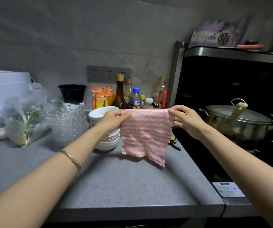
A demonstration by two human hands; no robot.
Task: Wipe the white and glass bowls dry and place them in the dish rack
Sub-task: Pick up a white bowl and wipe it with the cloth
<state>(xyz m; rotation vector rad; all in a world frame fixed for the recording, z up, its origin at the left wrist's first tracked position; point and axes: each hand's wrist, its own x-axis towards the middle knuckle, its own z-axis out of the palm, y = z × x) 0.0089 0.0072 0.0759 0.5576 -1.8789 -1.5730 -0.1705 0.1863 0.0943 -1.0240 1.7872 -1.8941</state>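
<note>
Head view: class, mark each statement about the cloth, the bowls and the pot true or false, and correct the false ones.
1. The left hand and right hand pinch the pink-and-white cloth by its top corners. True.
2. The white bowls lie scattered apart. False: they stand in one stack.
3. The glass bowls stand left of the white bowls. True.
4. The pot is uncovered. False: a lid lies on it.
</note>
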